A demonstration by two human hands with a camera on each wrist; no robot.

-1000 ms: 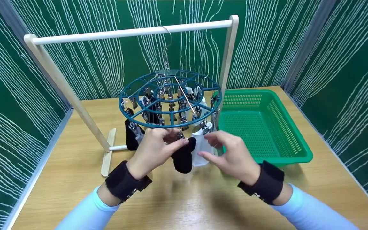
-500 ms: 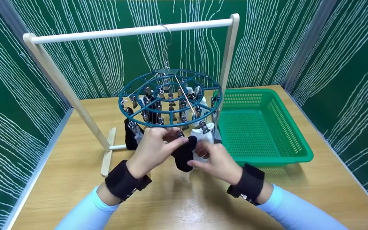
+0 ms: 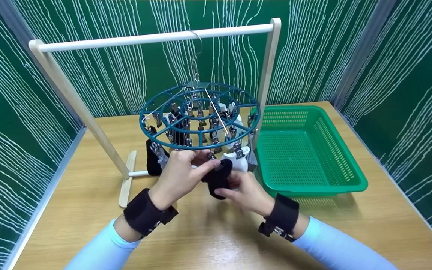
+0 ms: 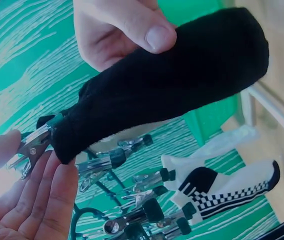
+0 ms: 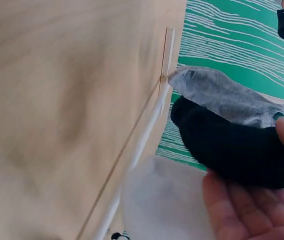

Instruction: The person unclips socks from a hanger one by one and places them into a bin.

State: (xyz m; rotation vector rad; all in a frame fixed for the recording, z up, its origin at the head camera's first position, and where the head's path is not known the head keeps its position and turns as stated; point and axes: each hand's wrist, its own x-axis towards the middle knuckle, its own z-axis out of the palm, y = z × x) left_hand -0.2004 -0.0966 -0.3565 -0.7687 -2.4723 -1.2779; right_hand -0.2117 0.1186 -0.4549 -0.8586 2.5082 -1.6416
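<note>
A black sock (image 3: 219, 183) hangs below the front rim of a round blue clip hanger (image 3: 202, 147). My left hand (image 3: 180, 174) pinches a metal clip (image 4: 33, 149) at the sock's cuff, thumb on one side and fingers on the other. The clip's tip lies on the black fabric in the left wrist view. My right hand (image 3: 250, 192) holds the sock lower down, its thumb on the near face and its fingers behind. Just behind hangs a white sock (image 3: 238, 162), clipped at its top and partly hidden.
The hanger hooks over the white bar (image 3: 156, 39) of a wooden stand. Other clipped socks hang around it, including a black-and-white checked sock (image 4: 222, 192) and a grey sock (image 5: 222, 95). A green basket (image 3: 351, 185) stands at the right on the wooden table (image 3: 186, 240).
My right hand has come in leftward from beside the white sock and taken hold of the black sock, whose lower end has lifted slightly. The left hand has stayed at the clip.
</note>
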